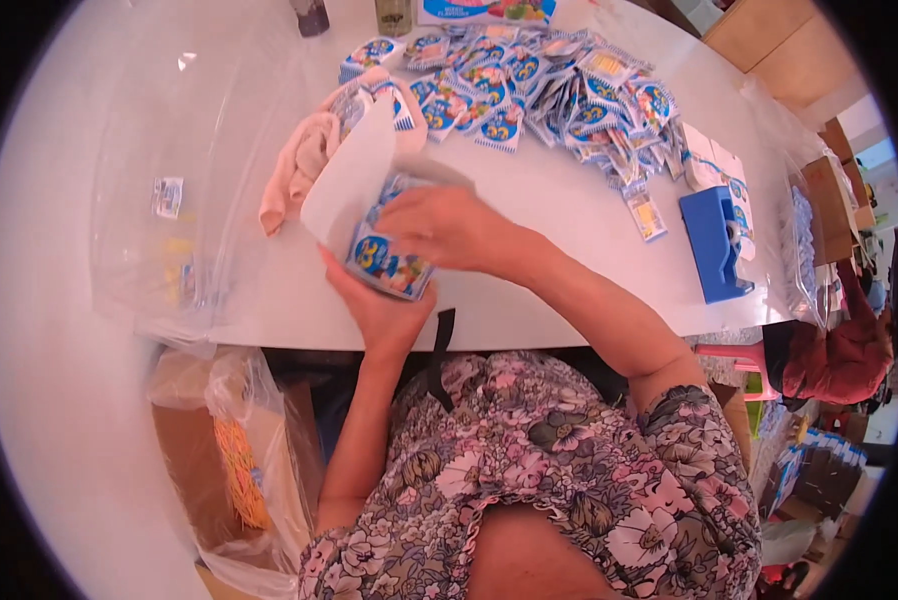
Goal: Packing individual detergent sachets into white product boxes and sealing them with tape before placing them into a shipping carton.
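Shirt (559,450) nearest, this side of box (347,185). L hand (381,318) grasps box; R hand (444,228) at its opening, grip hidden, can't tell. Advisable: box steady, pkts (372,254) flat.

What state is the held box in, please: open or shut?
Open. The box has its white flap raised, and blue packets show inside, beside the right hand.

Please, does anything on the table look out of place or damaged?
Nothing looks clearly damaged. One packet sticks out from the near edge of the heap, breaking its outline; a pink cloth lies crumpled beside the open box, not folded.
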### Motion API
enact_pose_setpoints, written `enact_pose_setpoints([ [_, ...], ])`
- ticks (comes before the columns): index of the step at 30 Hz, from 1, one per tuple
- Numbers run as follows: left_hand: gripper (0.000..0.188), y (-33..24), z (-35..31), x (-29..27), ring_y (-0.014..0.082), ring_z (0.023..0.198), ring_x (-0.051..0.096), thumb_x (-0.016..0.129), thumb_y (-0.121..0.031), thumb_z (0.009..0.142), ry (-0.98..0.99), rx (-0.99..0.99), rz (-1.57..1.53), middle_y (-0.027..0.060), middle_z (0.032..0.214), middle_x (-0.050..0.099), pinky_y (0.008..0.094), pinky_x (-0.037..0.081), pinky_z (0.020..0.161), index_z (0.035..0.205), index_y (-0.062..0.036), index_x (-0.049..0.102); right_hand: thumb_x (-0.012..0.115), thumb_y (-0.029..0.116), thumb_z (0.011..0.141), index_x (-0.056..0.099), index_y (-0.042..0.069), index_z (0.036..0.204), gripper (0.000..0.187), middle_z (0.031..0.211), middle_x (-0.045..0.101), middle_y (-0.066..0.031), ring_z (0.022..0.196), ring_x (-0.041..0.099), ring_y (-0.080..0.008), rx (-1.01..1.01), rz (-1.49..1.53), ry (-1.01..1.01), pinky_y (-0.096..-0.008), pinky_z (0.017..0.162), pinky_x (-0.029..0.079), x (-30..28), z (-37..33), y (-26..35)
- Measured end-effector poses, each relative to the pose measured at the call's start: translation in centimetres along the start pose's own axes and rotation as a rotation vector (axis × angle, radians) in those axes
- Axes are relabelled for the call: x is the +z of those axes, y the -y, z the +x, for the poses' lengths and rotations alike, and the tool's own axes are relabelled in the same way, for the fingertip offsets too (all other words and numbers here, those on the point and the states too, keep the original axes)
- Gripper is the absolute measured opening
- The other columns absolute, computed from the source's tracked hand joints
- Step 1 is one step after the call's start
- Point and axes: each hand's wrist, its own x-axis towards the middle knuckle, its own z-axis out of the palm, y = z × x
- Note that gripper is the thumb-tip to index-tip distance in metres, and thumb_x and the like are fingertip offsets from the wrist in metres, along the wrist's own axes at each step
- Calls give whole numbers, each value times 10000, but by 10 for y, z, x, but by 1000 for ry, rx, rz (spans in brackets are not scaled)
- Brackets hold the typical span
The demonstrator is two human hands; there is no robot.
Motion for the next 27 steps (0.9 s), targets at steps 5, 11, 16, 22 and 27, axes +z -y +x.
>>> enact_pose_setpoints([
  [5, 1266, 0, 10, -38, 310, 1380, 332, 770, 33, 611, -17, 51, -230, 205, 1505, 221, 438, 333, 1129, 1541, -41, -86, 695, 154, 825, 710, 79, 1027, 216, 1040, 690, -109, 1039, 643, -300, 384, -89, -443, -418, 875, 512, -61, 17, -66],
  [11, 1255, 8, 8, -39, 302, 1401, 286, 734, 42, 624, 3, 134, -151, 186, 1543, 168, 429, 342, 1118, 1553, -65, -103, 600, 229, 922, 627, 132, 1235, 328, 1293, 584, -98, 1288, 477, -315, 278, -751, -241, -468, 1054, 382, -36, 46, -183],
  [16, 1252, 4, 1, -38, 306, 1410, 272, 735, 43, 631, 3, 134, -122, 191, 1559, 145, 443, 311, 1135, 1555, -53, -103, 575, 331, 923, 600, 175, 1281, 391, 1335, 544, -92, 1277, 457, -305, 276, -868, -105, -531, 1093, 316, -16, 10, -181],
  [22, 1267, 10, 0, -46, 340, 1433, 240, 785, -19, 654, -15, 221, 13, 212, 1564, 131, 478, 246, 1165, 1545, -40, -115, 564, 368, 946, 531, 168, 1371, 471, 1435, 484, -93, 1354, 409, -313, 121, -515, 46, -484, 1178, 226, -49, -102, -127],
  [27, 902, 8, -22, -61, 359, 1325, 401, 804, -104, 681, -65, 701, 291, 255, 1479, 302, 487, 391, 1041, 1445, -18, 333, 604, 270, 934, 536, 103, 1376, 478, 1476, 465, -113, 1413, 371, -326, 219, -439, -77, -514, 1192, 210, -64, -158, -50],
])
